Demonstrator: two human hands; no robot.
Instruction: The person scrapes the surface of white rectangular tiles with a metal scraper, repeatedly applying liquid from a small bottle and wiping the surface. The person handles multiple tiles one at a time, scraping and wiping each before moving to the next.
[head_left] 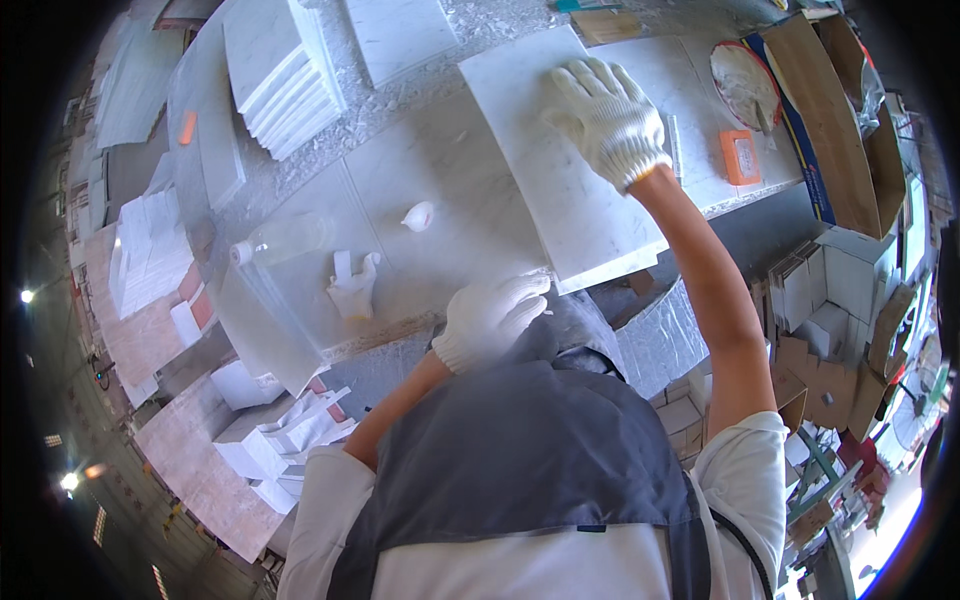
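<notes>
My right hand point(608, 122), in a white knit glove, lies flat with spread fingers on the upper right part of a white, grey-veined marble tile point(545, 185). Another tile edge point(628, 270) shows beneath that tile on its near side. My left hand point(495, 318), gloved too, is at the near left corner of the tile, its fingers stretched out. Whether its fingertips touch the edge, I cannot tell. To the left lie a loose white glove point(352, 290), a small white piece with a pointed end point(418, 216) and a clear plastic bottle point(290, 238) on its side.
A stack of tiles point(285, 85) stands at the far left of the dusty worktable point(405, 165). On the right are an orange block point(740, 158), a round red-rimmed dish point(742, 88) and an open cardboard box point(825, 120). White boxes point(840, 280) stand below right; white offcuts point(265, 440) lie lower left.
</notes>
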